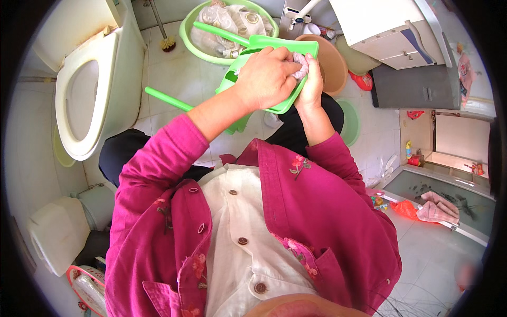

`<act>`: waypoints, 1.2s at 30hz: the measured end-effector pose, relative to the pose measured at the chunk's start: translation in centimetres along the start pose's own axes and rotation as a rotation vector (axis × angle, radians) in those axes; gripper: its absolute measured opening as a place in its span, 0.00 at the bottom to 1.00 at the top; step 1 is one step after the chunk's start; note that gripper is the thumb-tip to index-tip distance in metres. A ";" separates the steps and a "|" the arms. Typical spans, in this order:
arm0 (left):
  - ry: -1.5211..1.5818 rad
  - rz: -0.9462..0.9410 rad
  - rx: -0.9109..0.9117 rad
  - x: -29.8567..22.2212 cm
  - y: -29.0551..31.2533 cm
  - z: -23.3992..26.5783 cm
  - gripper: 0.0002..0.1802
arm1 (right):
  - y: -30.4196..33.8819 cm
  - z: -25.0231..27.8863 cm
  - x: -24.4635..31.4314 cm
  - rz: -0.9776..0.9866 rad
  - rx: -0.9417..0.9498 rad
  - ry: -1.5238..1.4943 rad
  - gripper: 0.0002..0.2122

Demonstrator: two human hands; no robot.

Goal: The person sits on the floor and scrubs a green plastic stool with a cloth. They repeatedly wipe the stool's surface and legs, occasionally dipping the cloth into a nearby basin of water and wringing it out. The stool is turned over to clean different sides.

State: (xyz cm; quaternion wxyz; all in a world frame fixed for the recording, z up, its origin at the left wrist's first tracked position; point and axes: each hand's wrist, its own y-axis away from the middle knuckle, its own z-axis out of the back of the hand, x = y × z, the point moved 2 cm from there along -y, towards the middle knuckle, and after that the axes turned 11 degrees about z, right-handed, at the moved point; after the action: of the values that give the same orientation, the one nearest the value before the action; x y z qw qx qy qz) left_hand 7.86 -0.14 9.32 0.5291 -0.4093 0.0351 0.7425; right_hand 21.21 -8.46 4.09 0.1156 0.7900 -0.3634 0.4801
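A bright green dustpan [293,45] is held up in front of me, its handle pointing to the far left. My left hand [266,76] lies over the pan with its fingers curled onto a bunched pale pink cloth [300,66], which it presses against the inside. At the right edge of the pan, my right hand [311,87] grips it, the thumb close to the cloth. Below my left forearm, another green tool's handle [168,99] sticks out; its head is mostly hidden under the dustpan and my arm.
To the left stands a toilet [100,119], with a toilet brush [168,44] behind it. A light green basin [185,38] full of whitish, see-through items lies beyond the dustpan. Right of it are a brown basin [336,68], a white cabinet [383,31] and a dark grey box [417,87].
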 end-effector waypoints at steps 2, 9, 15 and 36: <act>0.023 0.018 0.016 0.4 -1.3 -0.3 0.18 | 0.0 -0.6 0.3 0.012 -0.020 0.026 0.18; 0.212 -0.039 0.155 0.7 1.0 1.4 0.16 | -0.1 -0.1 -0.4 0.020 -0.020 -0.026 0.24; 0.344 0.085 0.246 4.0 8.8 2.9 0.13 | 0.0 1.3 -0.1 0.043 -0.050 0.182 0.29; 0.295 0.211 0.039 4.4 11.3 1.4 0.17 | -0.2 0.3 -0.3 0.042 -0.082 0.230 0.27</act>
State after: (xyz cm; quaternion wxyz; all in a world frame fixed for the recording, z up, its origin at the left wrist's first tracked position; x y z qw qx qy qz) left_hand -2.63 -1.07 3.03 0.4454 -0.4976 0.1695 0.7248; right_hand 21.44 -8.31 3.74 0.1788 0.7166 -0.3835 0.5545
